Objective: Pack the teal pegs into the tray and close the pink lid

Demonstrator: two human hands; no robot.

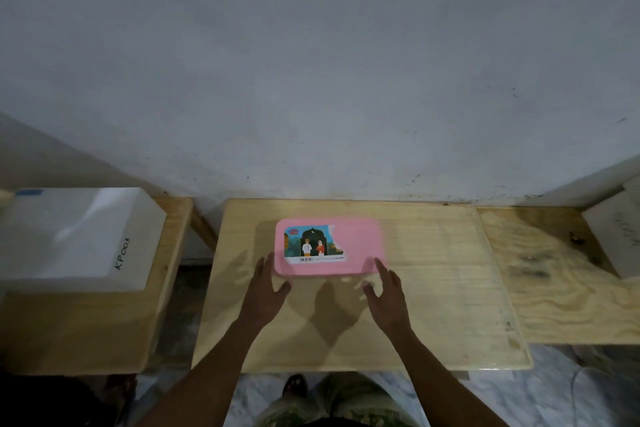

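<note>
A pink lid (360, 246) with a colourful sticker lies flat over the tray at the middle of the wooden table (433, 288). The tray beneath it is hidden, and no teal pegs show. My left hand (266, 291) hovers at the lid's near left corner with fingers spread, its fingertips beside the edge. My right hand (384, 291) is at the near right corner, fingers apart, index finger touching or just over the lid's edge. Neither hand holds anything.
A white box (76, 239) marked "KP003" sits on a separate wooden stand to the left. Another plywood surface (561, 281) adjoins on the right, with a pale board (620, 232) at its far end. A grey wall rises directly behind the table.
</note>
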